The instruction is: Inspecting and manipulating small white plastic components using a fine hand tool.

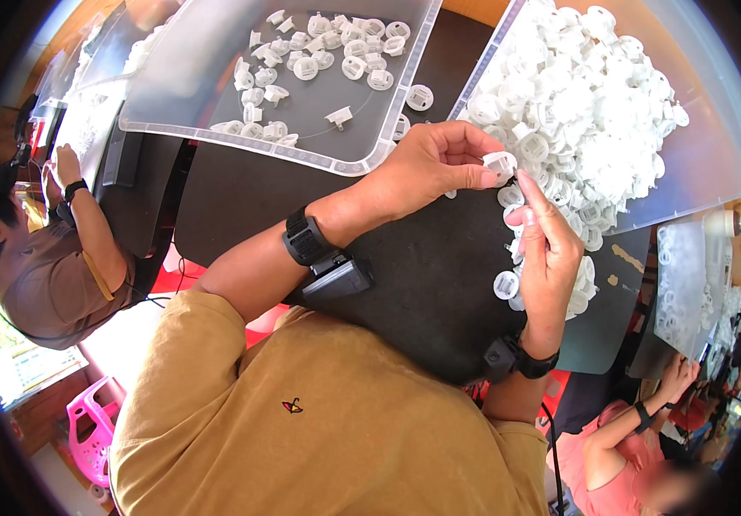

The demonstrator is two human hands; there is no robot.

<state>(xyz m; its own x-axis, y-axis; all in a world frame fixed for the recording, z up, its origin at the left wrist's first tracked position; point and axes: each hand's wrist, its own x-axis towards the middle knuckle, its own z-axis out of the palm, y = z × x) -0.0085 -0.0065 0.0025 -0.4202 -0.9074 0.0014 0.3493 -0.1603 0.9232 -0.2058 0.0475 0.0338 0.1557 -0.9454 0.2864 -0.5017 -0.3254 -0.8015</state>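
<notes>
My left hand [439,163] is closed, pinching a small round white plastic part [499,165] between thumb and fingertips. Close beside it is my right hand [549,249], its index finger stretched up to the part's lower right edge. The right thumb and another finger are bent below, apart from that index fingertip. A tiny dark spot shows between the part and the index fingertip; I cannot make out what it is. Loose white parts [506,285] lie on the dark table [405,258] beside and under the right hand.
A translucent bin [370,163] with scattered white parts stands at the far left. Another translucent bin [688,185], heaped with white parts [577,103], lies tipped toward me at the far right. Co-workers sit at the left [52,249] and lower right [615,447]. A pink stool [87,434] stands lower left.
</notes>
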